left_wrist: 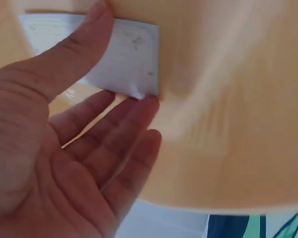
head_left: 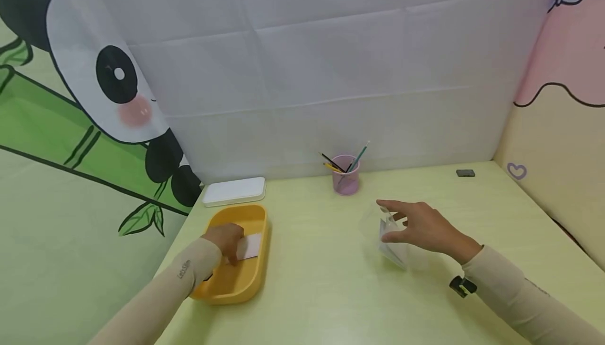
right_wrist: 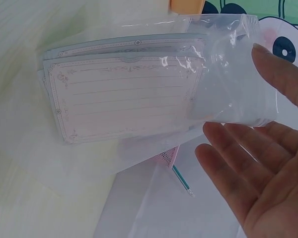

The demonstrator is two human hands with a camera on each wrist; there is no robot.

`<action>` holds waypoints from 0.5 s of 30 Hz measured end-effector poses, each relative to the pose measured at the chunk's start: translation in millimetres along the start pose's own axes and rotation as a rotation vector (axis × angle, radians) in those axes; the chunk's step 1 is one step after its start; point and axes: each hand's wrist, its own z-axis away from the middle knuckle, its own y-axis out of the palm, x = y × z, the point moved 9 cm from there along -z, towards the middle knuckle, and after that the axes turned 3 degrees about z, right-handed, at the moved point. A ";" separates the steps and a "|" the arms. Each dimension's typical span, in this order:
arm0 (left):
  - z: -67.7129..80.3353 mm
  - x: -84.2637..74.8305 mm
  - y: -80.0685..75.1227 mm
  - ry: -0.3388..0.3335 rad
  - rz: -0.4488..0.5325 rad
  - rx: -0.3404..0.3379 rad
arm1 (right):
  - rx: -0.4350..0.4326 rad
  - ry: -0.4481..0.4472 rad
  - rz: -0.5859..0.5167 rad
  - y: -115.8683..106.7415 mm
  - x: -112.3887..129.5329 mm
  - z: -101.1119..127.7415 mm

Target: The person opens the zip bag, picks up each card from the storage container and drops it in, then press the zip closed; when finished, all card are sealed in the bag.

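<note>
Since card lies flat in yellow tray, I read it thin, light, bendy; left hand pinches its edge, thumb over fingers. Right hand fingers spread, pinching slippery clear bag of cards above tabletop; corner grip best.

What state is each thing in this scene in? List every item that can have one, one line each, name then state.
Yellow tray: open, holding one card.
Card: flat in the tray, pinched by the left hand.
Clear bag: open at one end, tilted, held by the right hand.
Lined cards: stacked, partly inside the bag.
Pink pen cup: upright, holding pens.
White box: closed, lying flat.
</note>
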 end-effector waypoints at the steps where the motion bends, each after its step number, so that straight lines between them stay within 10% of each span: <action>1: 0.3 1.2 -0.4 -0.002 0.006 0.001 | 0.001 -0.002 0.000 -0.1 0.4 -0.2; 10: 2.6 -3.9 -1.3 0.106 -0.122 0.000 | 0.006 0.005 0.000 -1.3 1.2 0.8; 15: 1.4 2.0 0.8 0.052 -0.055 0.015 | 0.007 0.004 0.005 -2.7 2.6 0.2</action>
